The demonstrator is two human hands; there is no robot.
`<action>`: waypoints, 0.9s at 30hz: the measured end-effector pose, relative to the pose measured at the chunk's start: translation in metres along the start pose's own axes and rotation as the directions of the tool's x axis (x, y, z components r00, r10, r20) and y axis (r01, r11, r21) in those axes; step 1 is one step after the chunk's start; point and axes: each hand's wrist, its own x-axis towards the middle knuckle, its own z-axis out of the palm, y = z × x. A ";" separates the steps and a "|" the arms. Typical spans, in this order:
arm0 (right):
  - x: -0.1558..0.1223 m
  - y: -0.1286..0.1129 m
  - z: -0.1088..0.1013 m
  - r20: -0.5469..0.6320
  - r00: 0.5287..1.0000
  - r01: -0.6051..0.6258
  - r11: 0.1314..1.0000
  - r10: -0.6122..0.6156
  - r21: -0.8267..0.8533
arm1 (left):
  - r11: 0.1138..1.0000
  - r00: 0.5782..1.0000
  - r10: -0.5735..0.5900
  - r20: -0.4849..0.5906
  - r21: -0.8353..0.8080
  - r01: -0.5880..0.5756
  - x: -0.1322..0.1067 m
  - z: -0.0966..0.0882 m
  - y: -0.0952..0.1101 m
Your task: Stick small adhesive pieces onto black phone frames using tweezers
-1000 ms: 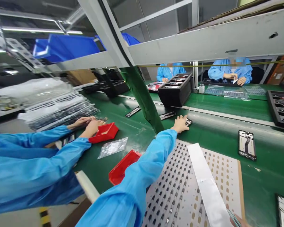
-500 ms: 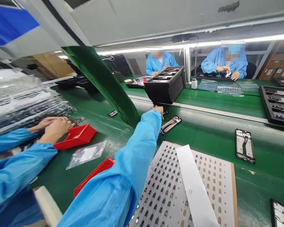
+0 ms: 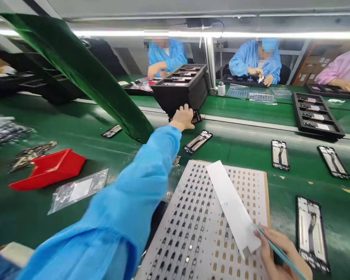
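And there's the left hand (image 3: pixel 182 118) up toward twelve o'clock, fingers over a phone frame (image 3: pixel 197 116) beside the black tray stack (image 3: pixel 181 91), though whether they grip it, I can't tell! Down at four o'clock, the right hand (image 3: pixel 284 249) is closed around tweezers (image 3: pixel 280 252), right by the lower end of the white strip (image 3: pixel 229 204) lying across the perforated board (image 3: pixel 211 233)!
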 end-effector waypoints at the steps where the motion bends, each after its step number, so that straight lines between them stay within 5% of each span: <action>1: 0.003 -0.004 0.000 -0.010 1.000 0.014 1.000 -0.014 -0.003 | 0.999 0.999 0.040 -0.004 0.002 -0.040 -0.006 -0.004 0.009; 5: 0.014 -0.012 0.001 -0.064 0.995 -0.070 0.995 0.074 0.067 | 0.932 0.932 0.361 0.010 -0.020 -0.361 -0.075 -0.016 0.051; 8: 0.020 -0.018 -0.002 -0.091 0.975 -0.191 0.972 0.204 0.134 | 0.706 0.706 0.708 0.026 -0.072 -0.705 -0.171 -0.011 0.073; 12: 0.049 -0.034 -0.006 0.029 0.953 -0.300 0.932 0.300 0.204 | 0.456 0.478 0.878 -0.028 -0.260 -0.851 -0.298 0.021 0.075; 14: 0.077 -0.038 0.002 0.075 0.950 -0.313 0.916 0.304 0.252 | 0.432 0.484 0.869 -0.099 -0.326 -0.841 -0.337 0.040 0.068; 17: 0.125 -0.030 0.031 0.204 0.914 -0.398 0.876 0.352 0.272 | 0.460 0.545 0.833 -0.096 -0.427 -0.778 -0.364 0.059 0.061; 21: 0.159 -0.001 0.076 0.303 0.859 -0.489 0.835 0.412 0.253 | 0.513 0.584 0.811 0.033 -0.521 -0.682 -0.371 0.074 0.058; 27: 0.155 0.016 0.090 0.269 0.865 -0.485 0.844 0.424 0.229 | 0.660 0.740 0.657 -0.144 -0.363 -0.657 -0.364 0.088 0.038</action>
